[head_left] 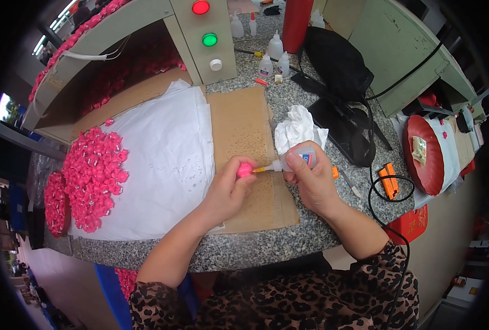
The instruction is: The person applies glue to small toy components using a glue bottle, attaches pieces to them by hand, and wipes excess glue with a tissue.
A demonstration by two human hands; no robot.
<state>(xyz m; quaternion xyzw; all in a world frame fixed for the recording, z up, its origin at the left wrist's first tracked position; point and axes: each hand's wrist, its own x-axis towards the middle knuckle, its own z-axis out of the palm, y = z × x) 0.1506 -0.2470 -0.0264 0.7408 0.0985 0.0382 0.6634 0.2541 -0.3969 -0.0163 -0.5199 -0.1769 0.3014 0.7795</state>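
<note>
Along the front of the cardboard sheet (242, 118): speckled worktop (266, 250), a strip of stone running to a curved front edge. Left of the cardboard sheet: white sheet (167, 159), its pale span giving the widest room for moving, bounded on its far side by a heap of pink pieces (93, 176). Behind the cardboard sheet, to the left: control panel (222, 52), upright, a hard limit. Right of the cardboard sheet: crumpled tissue (297, 129), just beside the edge; orange tool (388, 181), farther off. Above the cardboard sheet: pink piece (244, 170), single, rounded, pinched between thumb and curled fingers of the left hand (229, 187). Over the cardboard sheet's right edge: squeeze bottle (306, 155), whitish, gripped by the right hand (315, 184), fingers wrapped, thumb against its side; yellow nozzle (260, 169) directed left at the pink piece, contact uncertain.
</note>
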